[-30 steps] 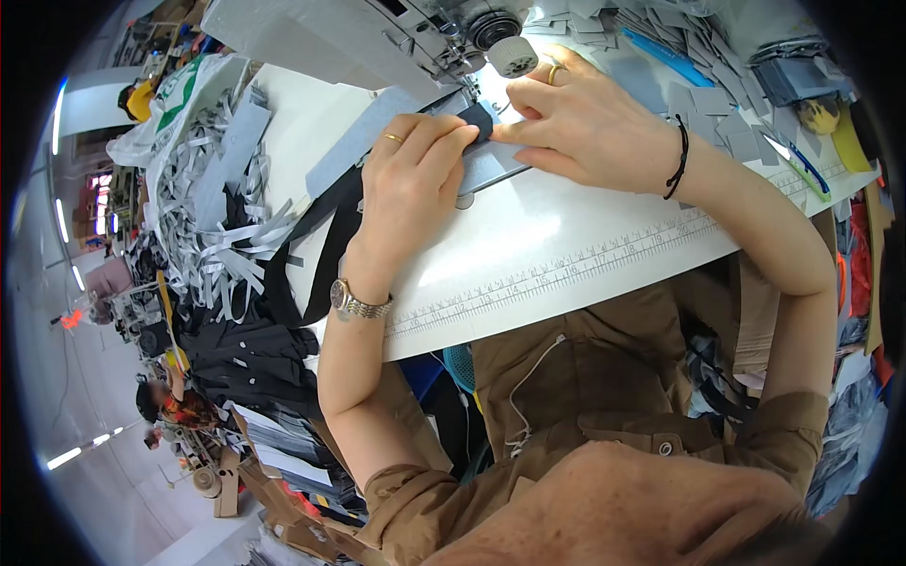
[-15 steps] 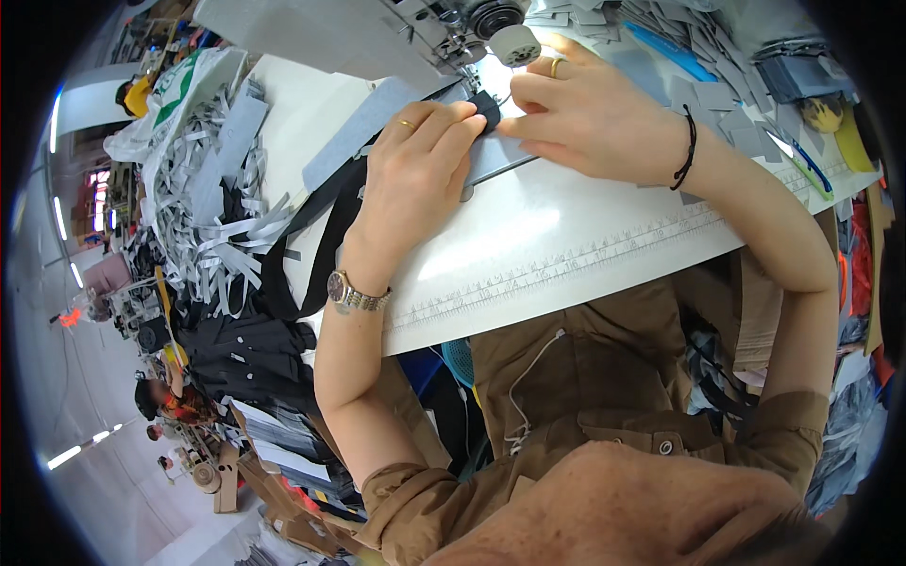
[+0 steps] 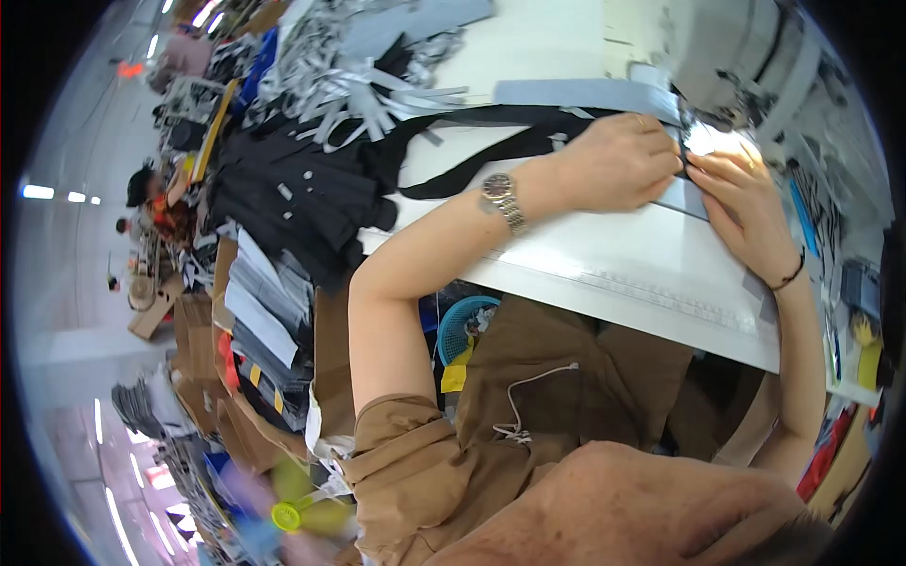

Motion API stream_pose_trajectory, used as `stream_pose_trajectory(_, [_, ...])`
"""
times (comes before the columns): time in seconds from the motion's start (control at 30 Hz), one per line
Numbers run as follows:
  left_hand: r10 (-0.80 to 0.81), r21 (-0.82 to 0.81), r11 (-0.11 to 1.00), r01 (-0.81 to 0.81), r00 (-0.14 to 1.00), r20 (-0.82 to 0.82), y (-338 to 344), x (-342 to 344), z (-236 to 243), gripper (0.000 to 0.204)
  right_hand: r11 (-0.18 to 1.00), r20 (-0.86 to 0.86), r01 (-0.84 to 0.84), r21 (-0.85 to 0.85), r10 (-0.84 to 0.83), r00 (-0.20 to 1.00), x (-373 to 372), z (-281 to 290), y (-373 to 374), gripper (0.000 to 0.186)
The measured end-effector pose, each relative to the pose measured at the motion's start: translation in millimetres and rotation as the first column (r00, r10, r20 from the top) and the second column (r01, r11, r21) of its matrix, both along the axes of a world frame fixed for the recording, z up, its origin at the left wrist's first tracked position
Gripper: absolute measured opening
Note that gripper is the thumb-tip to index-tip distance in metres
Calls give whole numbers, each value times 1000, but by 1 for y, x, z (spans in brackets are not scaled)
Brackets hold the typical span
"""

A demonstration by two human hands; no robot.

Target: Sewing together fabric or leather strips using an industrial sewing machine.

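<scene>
A black fabric band (image 3: 462, 175) trails in a loop over the white table, passes by my left hand, and a dark folded piece of it shows under the lit sewing machine head (image 3: 731, 80). My left hand (image 3: 623, 165) is closed, its fingertips pinched on that dark piece. My right hand (image 3: 744, 203) comes from the other side, thumb and fingers pressed together at the same piece, close to the needle area. The needle itself is lost in glare. Behind my left hand lies a flat grey-blue strip (image 3: 585, 94).
A tangle of pale grey strips (image 3: 363, 90) lies at the table's far left. Black garments (image 3: 293, 193) hang over the left edge. Blue-handled scissors or a similar blue tool (image 3: 804, 212) lie right. A box of grey folded cloth (image 3: 269, 302) and a spinning fan (image 3: 288, 514) stand left below.
The view has swung to the right side of the scene's left, so machine and hands appear farther right. Both hands still meet at the dark piece; my right fingers have come lower beside it.
</scene>
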State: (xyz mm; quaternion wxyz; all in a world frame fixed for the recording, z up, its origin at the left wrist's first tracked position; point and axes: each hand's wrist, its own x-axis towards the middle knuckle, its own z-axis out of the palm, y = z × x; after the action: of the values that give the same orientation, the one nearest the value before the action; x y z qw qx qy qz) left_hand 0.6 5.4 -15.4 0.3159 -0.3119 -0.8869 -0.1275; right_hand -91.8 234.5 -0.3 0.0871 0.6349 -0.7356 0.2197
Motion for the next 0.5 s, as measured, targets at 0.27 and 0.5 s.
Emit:
stream_pose_trajectory(0.27, [298,-278,926,-255,946,124,-65,42,36,19,999,48,38,35,-40,998,-3,5,2,31])
stream_pose_trajectory(0.5, [788,-361,608,-707,591,169,-212,99,51,18,996,87,74,38,-78,993,-2,5,0,28])
